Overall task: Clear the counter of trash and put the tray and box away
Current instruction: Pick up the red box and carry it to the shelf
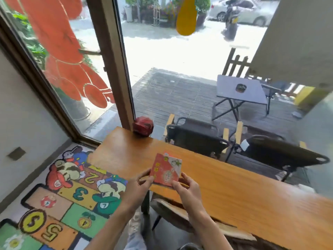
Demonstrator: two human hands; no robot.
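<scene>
A small red and white printed box is held just above the near edge of the long wooden counter. My left hand pinches its lower left corner. My right hand grips its lower right side. Both hands hold it tilted upright, with its printed face toward me. A crumpled red ball of wrapping lies on the counter's far left corner by the window frame. No tray is in view.
A wooden stool stands under the counter below my hands. A colourful cartoon rug covers the floor at the left. Beyond the glass are dark folding chairs and a small table on the deck.
</scene>
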